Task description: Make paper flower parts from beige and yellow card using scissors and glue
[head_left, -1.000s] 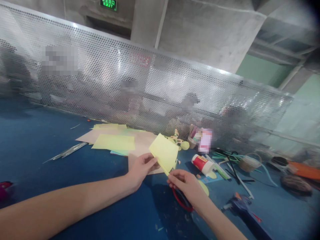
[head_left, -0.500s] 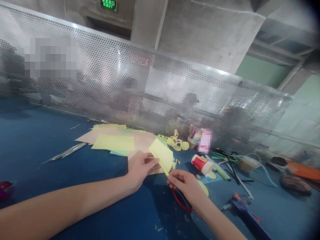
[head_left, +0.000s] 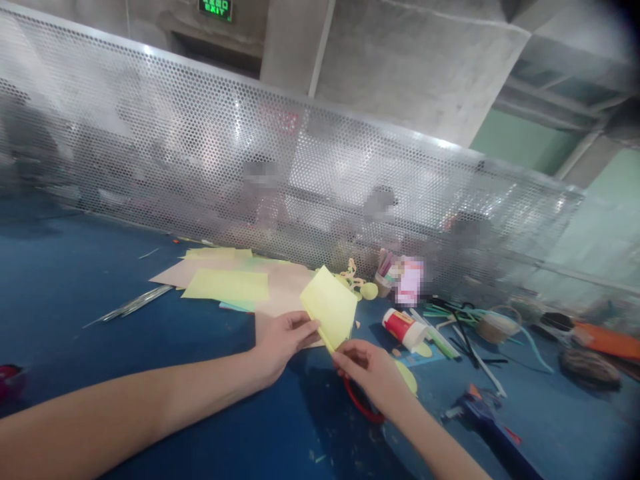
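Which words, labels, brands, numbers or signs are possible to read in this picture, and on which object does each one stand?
"EXIT": on the green-lit sign high on the wall; the characters above it are cut off by the picture's edge.
Red marks on or behind the perforated panel: too blurred to read.
White container with a red label: its yellow mark is unreadable.
Pink item: pixelated, unreadable.

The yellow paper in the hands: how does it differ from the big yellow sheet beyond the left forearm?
The held paper is tilted in the left hand and right hand; the lying sheet is flat. The held paper looks smaller and folded or rolled along one edge; the lying sheet looks larger, with no fold visible. Both are yellow.
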`<state>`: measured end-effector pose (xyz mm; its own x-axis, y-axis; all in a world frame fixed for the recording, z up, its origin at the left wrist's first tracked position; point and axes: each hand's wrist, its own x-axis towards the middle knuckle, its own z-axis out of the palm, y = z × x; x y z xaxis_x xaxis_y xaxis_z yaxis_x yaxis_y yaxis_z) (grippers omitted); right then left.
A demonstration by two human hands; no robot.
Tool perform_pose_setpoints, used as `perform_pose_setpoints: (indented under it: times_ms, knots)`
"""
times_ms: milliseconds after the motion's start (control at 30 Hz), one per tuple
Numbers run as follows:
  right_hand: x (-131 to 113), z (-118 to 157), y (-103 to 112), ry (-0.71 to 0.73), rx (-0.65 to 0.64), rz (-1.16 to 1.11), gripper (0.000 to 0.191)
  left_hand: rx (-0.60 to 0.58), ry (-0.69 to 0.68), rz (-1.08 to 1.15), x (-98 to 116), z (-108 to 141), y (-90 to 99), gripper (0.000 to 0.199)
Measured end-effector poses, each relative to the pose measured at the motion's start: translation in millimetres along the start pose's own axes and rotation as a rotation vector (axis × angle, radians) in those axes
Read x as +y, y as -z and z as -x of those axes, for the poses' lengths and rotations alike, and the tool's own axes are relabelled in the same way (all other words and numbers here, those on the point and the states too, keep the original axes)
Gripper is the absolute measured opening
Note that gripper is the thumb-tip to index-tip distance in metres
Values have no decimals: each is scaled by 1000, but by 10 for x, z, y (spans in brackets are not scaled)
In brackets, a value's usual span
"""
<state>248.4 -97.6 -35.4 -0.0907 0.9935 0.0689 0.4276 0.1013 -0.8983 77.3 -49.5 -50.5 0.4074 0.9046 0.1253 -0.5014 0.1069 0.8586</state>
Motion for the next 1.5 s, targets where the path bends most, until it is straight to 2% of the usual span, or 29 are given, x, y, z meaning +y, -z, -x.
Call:
perform_pose_setpoints:
  times_ms: [100,200,333,500,767,867,1100,1233,1400,1500]
  knots:
    - [-44,-10,16,-59,56,-107,30,-27,-8,11,14,10,-27,27]
    - [-78,1,12,-60,33,-199,36,-71,11,-8,12,27,-60,26]
    - [-100,45,-31,-34,-2,-181,38,-101,42,-85,-17,43,-70,32]
    - [-119,76,-87,-11,43,-111,36,-102,42,-255,-36,56,-54,44]
    - [-68,54,-91,-67,121,-68,36,-85,72,-316,-20,32,-58,38]
    - [-42,42,-84,-84,110,-103,38,-82,64,-353,-36,16,-41,38]
    - [57,32,-96,-77,83,-150,39,-82,93,-201,-85,7,-16,34]
    - [1,40,-87,-74,89,-177,40,-80,115,-142,-47,24,-39,29]
    - [-131,64,-55,-133,173,-228,35,-38,131,-179,5,42,-60,31]
    - [-150,67,-62,-132,148,-227,35,-31,90,-215,11,43,-55,33]
